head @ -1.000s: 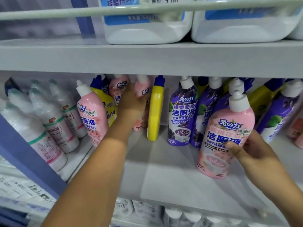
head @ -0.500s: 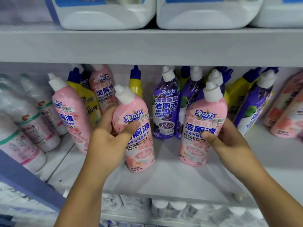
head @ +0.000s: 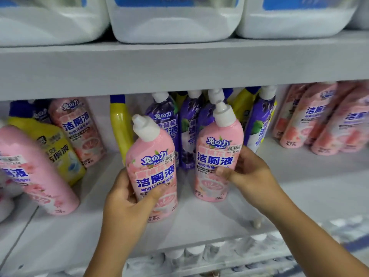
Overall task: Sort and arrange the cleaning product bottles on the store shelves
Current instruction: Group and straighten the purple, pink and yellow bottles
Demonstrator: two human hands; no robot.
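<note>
- A pink bottle [head: 153, 172] is now held in the left hand [head: 127, 200], out in front of the shelf [head: 199, 222]. 1 second ago it was far back in the row, and half a second ago it was only just pulled out.
- The fingers [head: 157, 193] of the left hand are curled tight around its lower half. It is tilted a little, with its white cap to the left.
- A second pink bottle [head: 217, 156] is gripped by the right hand [head: 251, 174], with the thumb pressed on its label. It has been kept in this hand the whole time.
- The 2 pink bottles are now close, side by side, in front of the purple bottles [head: 187, 128].
- More pink bottles [head: 319, 124] are seen on the right, so the 2 are likely meant to be put with them.
</note>
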